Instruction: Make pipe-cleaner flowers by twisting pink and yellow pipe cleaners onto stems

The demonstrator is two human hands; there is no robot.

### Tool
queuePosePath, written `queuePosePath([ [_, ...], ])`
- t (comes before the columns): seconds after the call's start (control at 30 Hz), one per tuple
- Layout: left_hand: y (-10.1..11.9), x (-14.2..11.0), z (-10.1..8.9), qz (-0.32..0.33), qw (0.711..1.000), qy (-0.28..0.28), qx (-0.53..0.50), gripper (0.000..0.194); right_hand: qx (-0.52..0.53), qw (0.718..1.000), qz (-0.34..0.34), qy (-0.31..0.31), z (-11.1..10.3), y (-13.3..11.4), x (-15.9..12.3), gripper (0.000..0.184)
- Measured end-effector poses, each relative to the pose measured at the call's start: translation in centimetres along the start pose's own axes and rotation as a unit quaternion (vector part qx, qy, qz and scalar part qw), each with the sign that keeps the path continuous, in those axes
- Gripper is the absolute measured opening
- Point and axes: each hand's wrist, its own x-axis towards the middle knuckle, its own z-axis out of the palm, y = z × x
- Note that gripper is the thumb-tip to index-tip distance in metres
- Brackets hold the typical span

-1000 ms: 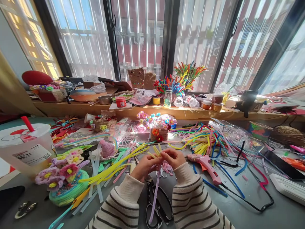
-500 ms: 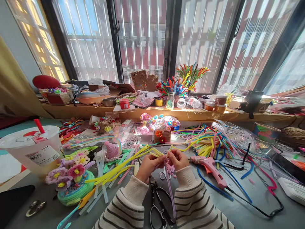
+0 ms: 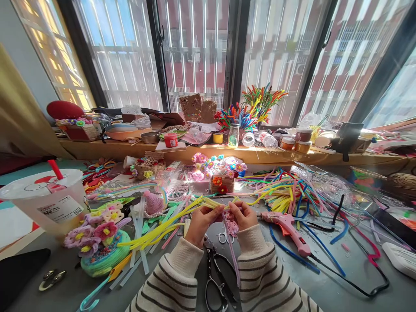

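Observation:
Close together over the table, my left hand [image 3: 204,222] and my right hand [image 3: 243,216] both pinch yellow pipe cleaners [image 3: 211,202]. From between my fingers a lilac pipe cleaner [image 3: 231,251] hangs down to my right sleeve. Exactly where the stems cross is hidden by the fingertips. Below my wrists lie black-handled scissors [image 3: 212,288]. A loose bundle of yellow pipe cleaners [image 3: 159,229] stretches out left of my left hand. The pink glue gun [image 3: 287,229] rests on its side to the right of my right hand.
On the left stand a drink cup [image 3: 55,208] with a red straw and a green crocheted pot [image 3: 105,255] with flowers. A heap of coloured pipe cleaners [image 3: 286,193] lies behind the glue gun. The black cord [image 3: 344,284] curves across the right. Jars line the windowsill [image 3: 201,151].
The view has shifted slightly, so the table things sit a little further right. My hands stay pinched together, with the fingers and the lilac stem barely moved.

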Motion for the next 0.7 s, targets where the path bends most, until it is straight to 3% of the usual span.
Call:
queuePosePath([
  [0.2,0.5,-0.3,0.2,-0.036,0.999,-0.017,-0.005,0.019,-0.072,0.997,-0.025,-0.029,-0.7,-0.9,-0.2,0.027],
  [0.57,0.3,-0.3,0.0,-0.07,0.996,-0.049,-0.003,0.02,-0.107,0.993,-0.013,-0.048,-1.4,-1.2,-0.1,0.03],
  [0.7,0.0,-0.3,-0.2,-0.109,0.989,-0.09,0.029,0.024,-0.17,0.981,-0.017,-0.089,-2.0,-1.8,0.0,0.031],
])
